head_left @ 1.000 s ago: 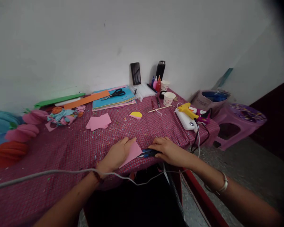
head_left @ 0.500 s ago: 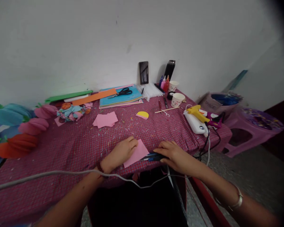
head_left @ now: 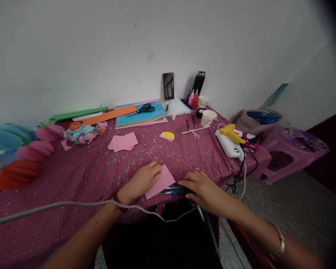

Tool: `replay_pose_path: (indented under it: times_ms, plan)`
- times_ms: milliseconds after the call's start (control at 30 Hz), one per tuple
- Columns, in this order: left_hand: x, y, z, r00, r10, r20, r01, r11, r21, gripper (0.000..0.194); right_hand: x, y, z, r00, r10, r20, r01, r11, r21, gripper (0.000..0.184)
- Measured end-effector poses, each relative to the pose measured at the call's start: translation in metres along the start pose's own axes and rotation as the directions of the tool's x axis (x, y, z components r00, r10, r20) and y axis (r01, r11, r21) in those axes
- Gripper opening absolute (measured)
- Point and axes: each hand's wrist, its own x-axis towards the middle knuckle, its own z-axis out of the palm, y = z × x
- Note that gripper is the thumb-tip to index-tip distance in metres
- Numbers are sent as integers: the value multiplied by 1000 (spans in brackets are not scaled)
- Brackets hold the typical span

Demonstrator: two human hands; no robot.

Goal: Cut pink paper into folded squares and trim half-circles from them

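Note:
My left hand (head_left: 146,177) pinches a pink paper piece (head_left: 162,182) near the table's front edge, its fingers on the paper's left side. My right hand (head_left: 203,189) is closed round a blue-and-black stapler (head_left: 177,189), whose front end points left and meets the paper's right side. The paper covers part of it, so I cannot tell whether the paper lies between its jaws. A stack of pink paper pieces (head_left: 123,142) lies beyond my left hand. Farther back is a yellow-and-pink half-round piece (head_left: 167,135).
Black scissors (head_left: 145,108) rest on coloured sheets (head_left: 145,117) by the wall. Paper cups (head_left: 208,117), a yellow glue gun (head_left: 232,133) and a white power strip (head_left: 229,145) stand right. Paper pumpkins (head_left: 19,173) sit left. A grey cable (head_left: 72,204) crosses before my forearms.
My right hand has shifted slightly left and down with the stapler, more of which now shows below the paper. My left hand still holds the paper. The view has moved slightly.

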Motion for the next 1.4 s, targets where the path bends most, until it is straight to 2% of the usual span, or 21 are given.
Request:
replay_pose_path:
  times_ms: [233, 433, 633, 733, 800, 833, 900, 1000, 1100, 1200, 1333, 1400]
  plan:
    - [-2, 1, 1, 1000, -5, -12, 5, 1000, 11, 19, 9, -16, 5, 1000, -10, -11, 10, 1000, -20, 36]
    - [-2, 1, 2, 1000, -16, -6, 17, 1000, 21, 18, 7, -14, 6, 1000, -11, 11, 11, 1000, 13, 43]
    - [-2, -3, 6, 1000, -19, -12, 19, 1000, -9, 15, 13, -27, 13, 999, -37, -2, 37, 999, 14, 43]
    - [-2, -1, 5, 1000, -14, -25, 13, 998, -56, 16, 3, -22, 5, 993, -97, 64, 91, 992, 83, 42]
    - [-3, 0, 4, 999, -12, -38, 8, 995, -97, 17, -4, -8, -4, 989, -121, 80, 110, 985, 133, 42]
    - [-3, 1, 2, 999, -11, -43, 5, 993, -122, 17, -7, 1, -7, 994, -101, 51, 93, 986, 135, 42]
    - [-4, 0, -4, 999, -10, -54, 1, 983, -181, 15, -10, 24, -12, 997, -5, -83, 12, 996, 90, 38]
    - [-10, -4, -17, 995, -42, -95, 15, 965, -262, 13, -9, 56, -10, 950, 148, -276, -169, 984, -56, 36]
    - [-19, -7, -27, 972, -149, -182, 88, 949, -303, 15, -7, 73, -2, 919, 212, -334, -278, 947, -163, 37]
    - [-28, -4, -27, 948, -250, -199, 201, 951, -237, 13, -8, 71, 3, 913, 199, -357, -287, 933, -215, 37]
    - [-31, 11, -19, 957, -272, -95, 276, 961, 24, 57, -8, 54, 1, 883, 151, -445, -262, 944, -199, 34]
    - [-30, 18, -16, 960, -272, -62, 277, 956, 94, 69, -6, 43, 1, 885, 106, -454, -201, 966, -165, 31]
